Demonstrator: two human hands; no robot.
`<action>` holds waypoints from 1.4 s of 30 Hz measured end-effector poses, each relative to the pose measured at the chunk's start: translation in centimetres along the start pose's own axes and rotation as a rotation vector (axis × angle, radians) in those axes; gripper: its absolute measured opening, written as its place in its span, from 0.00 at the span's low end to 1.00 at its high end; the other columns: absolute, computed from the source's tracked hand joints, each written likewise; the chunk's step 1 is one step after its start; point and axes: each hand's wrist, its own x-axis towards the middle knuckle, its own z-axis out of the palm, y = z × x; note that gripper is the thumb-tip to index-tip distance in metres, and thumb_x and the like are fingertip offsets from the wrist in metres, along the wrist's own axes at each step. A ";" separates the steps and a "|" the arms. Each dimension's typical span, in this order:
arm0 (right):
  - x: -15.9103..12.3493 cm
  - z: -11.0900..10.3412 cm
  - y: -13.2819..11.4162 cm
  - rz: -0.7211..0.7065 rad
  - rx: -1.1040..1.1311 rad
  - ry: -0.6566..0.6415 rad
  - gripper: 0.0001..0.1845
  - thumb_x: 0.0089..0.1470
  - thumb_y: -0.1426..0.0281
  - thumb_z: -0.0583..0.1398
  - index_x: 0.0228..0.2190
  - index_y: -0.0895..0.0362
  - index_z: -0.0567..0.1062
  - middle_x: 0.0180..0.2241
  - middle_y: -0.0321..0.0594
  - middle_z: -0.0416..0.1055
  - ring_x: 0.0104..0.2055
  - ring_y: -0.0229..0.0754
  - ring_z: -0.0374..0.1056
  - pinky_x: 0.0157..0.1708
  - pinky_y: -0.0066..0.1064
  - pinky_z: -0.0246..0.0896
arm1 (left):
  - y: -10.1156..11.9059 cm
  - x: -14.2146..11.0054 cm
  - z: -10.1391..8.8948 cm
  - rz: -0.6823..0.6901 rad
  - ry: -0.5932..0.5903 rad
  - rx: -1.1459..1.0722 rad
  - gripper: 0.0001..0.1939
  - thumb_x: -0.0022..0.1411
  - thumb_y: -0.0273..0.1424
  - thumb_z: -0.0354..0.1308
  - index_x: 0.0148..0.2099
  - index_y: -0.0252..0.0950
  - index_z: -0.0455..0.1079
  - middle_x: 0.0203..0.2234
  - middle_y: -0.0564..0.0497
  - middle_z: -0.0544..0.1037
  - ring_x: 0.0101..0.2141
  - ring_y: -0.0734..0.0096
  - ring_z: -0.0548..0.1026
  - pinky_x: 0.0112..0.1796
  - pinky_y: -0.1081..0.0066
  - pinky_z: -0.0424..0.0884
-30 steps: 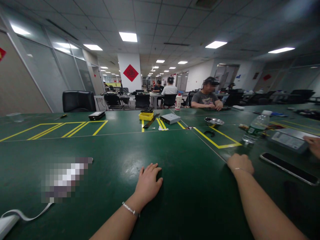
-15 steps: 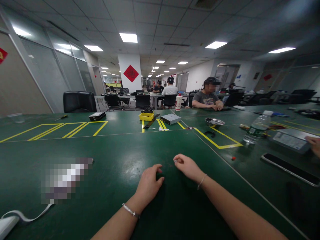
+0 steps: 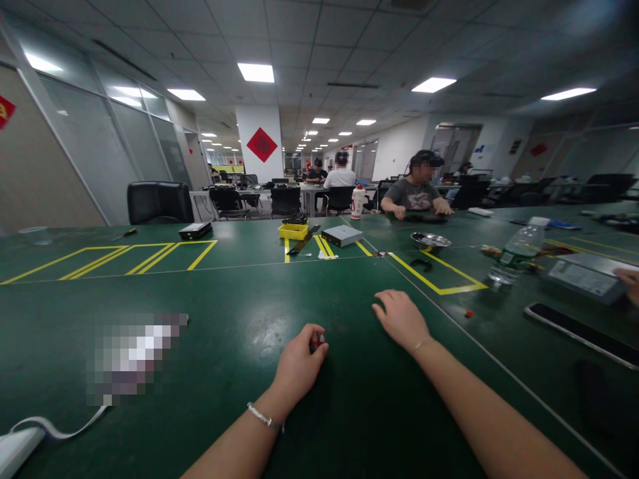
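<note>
- The left hand [image 3: 299,359] is closed round a small red thing [image 3: 318,340], thumb and curled fingers about it, low at the counter [image 3: 214,372]. Too little shows between the fingers to tell what it is.
- For something this small, a light pinch by thumb and fingertips looks best: firm enough that it cannot roll out, loose enough not to squeeze it free. The wrist low over the counter would give steadiness.
- The right hand [image 3: 402,318] is wide, its fingers loosely spread and slightly bent, with nothing visible in it. I cannot tell whether it touches the counter. Relaxed like this, beside the left, it is well placed to steady without crowding the pinch.
- To the right of that hand, past the seam, lies a small orange-red piece [image 3: 468,313]; a sleeve or forearm sweeping that way could knock it.
- Farther right are a phone [image 3: 584,336] and an upright water bottle [image 3: 519,253]; a wide reach there calls for care.
- Beyond the hands sit a metal bowl [image 3: 430,241], a grey box [image 3: 342,235] and a yellow tray [image 3: 293,231].
</note>
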 end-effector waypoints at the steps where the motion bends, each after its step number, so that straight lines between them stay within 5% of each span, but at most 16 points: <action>1: 0.2 -0.2 2.2 0.054 -0.113 0.019 0.18 0.53 0.64 0.50 0.41 0.61 0.69 0.43 0.51 0.66 0.48 0.48 0.58 0.48 0.39 0.50 | -0.1 0.0 0.0 -0.006 0.009 -0.015 0.10 0.54 0.31 0.50 0.41 0.40 0.63 0.26 0.56 0.70 0.29 0.72 0.70 0.31 0.73 0.62; 5: 0.1 -0.2 9.8 0.423 -0.312 -0.038 0.26 0.53 0.60 0.48 0.48 0.61 0.65 0.50 0.58 0.59 0.53 0.57 0.51 0.47 0.47 0.48 | -0.2 0.2 0.0 -0.026 0.031 -0.081 0.10 0.54 0.31 0.49 0.41 0.39 0.63 0.27 0.55 0.70 0.30 0.72 0.70 0.32 0.72 0.63; 8: -0.6 0.2 13.1 0.696 -0.315 -0.082 0.28 0.53 0.57 0.44 0.51 0.57 0.63 0.54 0.57 0.54 0.54 0.62 0.50 0.45 0.51 0.49 | -0.3 0.3 -0.1 -0.049 0.059 -0.131 0.10 0.55 0.33 0.49 0.41 0.38 0.62 0.27 0.54 0.71 0.30 0.71 0.70 0.32 0.71 0.64; 13: -1.2 0.3 14.8 0.683 -0.322 -0.244 0.21 0.52 0.70 0.46 0.40 0.63 0.72 0.42 0.57 0.67 0.46 0.54 0.62 0.40 0.42 0.57 | -0.4 0.5 -0.1 -0.048 0.081 -0.202 0.11 0.57 0.37 0.48 0.40 0.36 0.61 0.26 0.53 0.71 0.30 0.70 0.71 0.33 0.70 0.64; 18: -0.9 -0.3 14.4 0.684 -0.354 -0.230 0.18 0.48 0.76 0.48 0.34 0.67 0.75 0.38 0.60 0.69 0.41 0.53 0.65 0.37 0.39 0.59 | -0.3 0.4 -0.2 -0.045 0.065 -0.201 0.12 0.57 0.38 0.47 0.39 0.36 0.61 0.25 0.53 0.72 0.29 0.70 0.71 0.33 0.69 0.64; 24: 0.0 -0.9 11.4 0.590 -0.169 -0.135 0.17 0.48 0.77 0.49 0.36 0.59 0.74 0.39 0.50 0.69 0.41 0.48 0.66 0.37 0.36 0.59 | -0.4 0.5 -0.2 -0.055 0.099 -0.182 0.11 0.55 0.34 0.50 0.41 0.36 0.61 0.25 0.55 0.70 0.28 0.72 0.71 0.31 0.71 0.64; 28: 0.9 -0.5 7.0 0.512 0.276 -0.093 0.14 0.49 0.74 0.52 0.37 0.58 0.73 0.37 0.44 0.71 0.36 0.41 0.67 0.37 0.31 0.60 | -0.6 0.6 -0.1 -0.048 0.104 -0.258 0.13 0.53 0.31 0.52 0.42 0.36 0.59 0.27 0.54 0.71 0.29 0.73 0.71 0.33 0.71 0.65; 36: -0.3 0.8 -3.4 0.369 1.242 -0.387 0.09 0.47 0.65 0.57 0.27 0.59 0.70 0.26 0.38 0.69 0.25 0.33 0.65 0.28 0.27 0.62 | 0.1 0.4 -0.3 -0.031 0.034 -0.137 0.05 0.50 0.28 0.53 0.32 0.37 0.66 0.23 0.56 0.70 0.27 0.73 0.69 0.30 0.73 0.63; 42: -1.7 0.7 -7.0 0.390 1.401 -0.511 0.13 0.40 0.67 0.63 0.29 0.59 0.69 0.28 0.38 0.71 0.26 0.32 0.66 0.29 0.27 0.61 | -0.1 0.5 -0.3 -0.018 0.020 -0.170 0.11 0.54 0.31 0.49 0.39 0.37 0.67 0.29 0.53 0.74 0.32 0.70 0.71 0.34 0.71 0.65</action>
